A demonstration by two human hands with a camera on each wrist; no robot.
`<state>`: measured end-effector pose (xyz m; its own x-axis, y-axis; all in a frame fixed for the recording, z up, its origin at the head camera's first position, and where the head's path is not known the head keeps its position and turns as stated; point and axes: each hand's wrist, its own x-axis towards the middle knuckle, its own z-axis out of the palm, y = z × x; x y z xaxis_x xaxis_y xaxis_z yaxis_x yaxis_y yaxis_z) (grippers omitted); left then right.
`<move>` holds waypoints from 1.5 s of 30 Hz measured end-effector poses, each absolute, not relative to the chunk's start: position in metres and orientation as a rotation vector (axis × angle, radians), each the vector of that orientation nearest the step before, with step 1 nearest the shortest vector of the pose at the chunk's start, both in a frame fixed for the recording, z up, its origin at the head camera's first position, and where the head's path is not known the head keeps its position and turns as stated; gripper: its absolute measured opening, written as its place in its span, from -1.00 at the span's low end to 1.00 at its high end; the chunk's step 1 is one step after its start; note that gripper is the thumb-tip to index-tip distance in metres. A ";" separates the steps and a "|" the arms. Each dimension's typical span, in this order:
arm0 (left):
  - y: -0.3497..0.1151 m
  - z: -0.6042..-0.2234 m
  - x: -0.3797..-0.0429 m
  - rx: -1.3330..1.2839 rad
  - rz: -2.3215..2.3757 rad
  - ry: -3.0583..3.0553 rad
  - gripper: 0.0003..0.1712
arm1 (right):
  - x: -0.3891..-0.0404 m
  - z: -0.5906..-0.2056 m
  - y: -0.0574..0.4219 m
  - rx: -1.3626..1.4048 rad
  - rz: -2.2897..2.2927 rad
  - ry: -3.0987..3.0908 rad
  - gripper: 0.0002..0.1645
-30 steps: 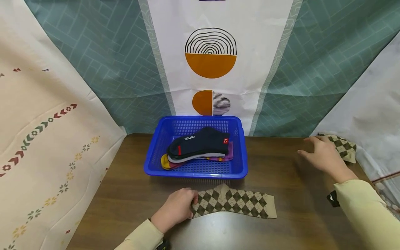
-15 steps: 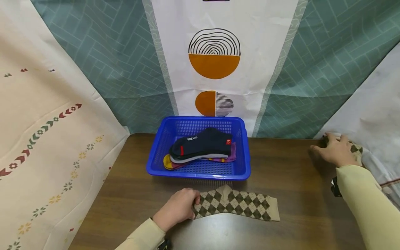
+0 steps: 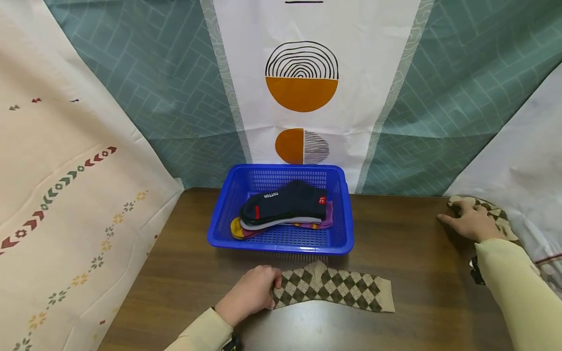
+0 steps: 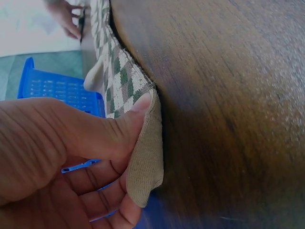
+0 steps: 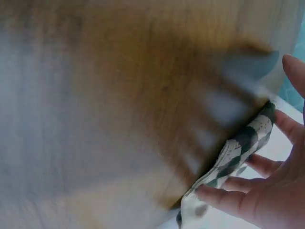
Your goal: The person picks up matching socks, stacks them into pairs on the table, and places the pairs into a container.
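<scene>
A beige-and-brown argyle sock lies stretched out on the table in front of the basket. My left hand pinches its left end; in the left wrist view the thumb presses on the plain beige toe, with fingers beneath. At the table's far right, a second argyle sock lies against the white cloth, partly covered by my right hand. In the right wrist view, the fingers spread straight over that sock, touching it, while the thumb stands apart from it.
A blue plastic basket stands at the table's back middle, holding dark navy socks on top of grey, purple and yellow ones. Patterned cloths hang behind and on both sides, the white one meeting the table's right edge.
My right hand has moved right onto the second sock, which has shifted slightly toward me in the last half second. The left hand keeps its hold on the first sock.
</scene>
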<state>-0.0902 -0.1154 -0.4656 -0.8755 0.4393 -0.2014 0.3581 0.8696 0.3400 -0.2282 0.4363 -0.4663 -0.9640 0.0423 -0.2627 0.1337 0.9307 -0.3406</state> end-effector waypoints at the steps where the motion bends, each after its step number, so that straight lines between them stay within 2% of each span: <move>1: -0.116 -0.466 -0.090 0.601 0.428 2.768 -0.54 | -0.227 -0.467 0.434 0.120 -0.527 2.845 0.10; 9: -0.118 -0.465 -0.090 0.618 0.438 2.779 -0.54 | -0.213 -0.470 0.408 0.085 -0.448 2.889 -0.10; 16: -0.117 -0.463 -0.090 0.647 0.454 2.791 -0.55 | -0.205 -0.471 0.380 -0.109 -0.285 2.996 -0.66; 18: -0.117 -0.463 -0.090 0.646 0.441 2.797 -0.56 | -0.203 -0.470 0.374 -0.173 -0.288 3.016 -0.75; 30: -0.102 -0.451 -0.078 0.611 0.330 2.838 -0.72 | -0.183 -0.448 0.334 -0.272 -0.742 2.981 -0.81; 45: -0.070 -0.379 -0.080 0.830 0.620 3.073 -0.85 | -0.141 -0.373 0.256 -0.606 -1.066 3.070 -0.62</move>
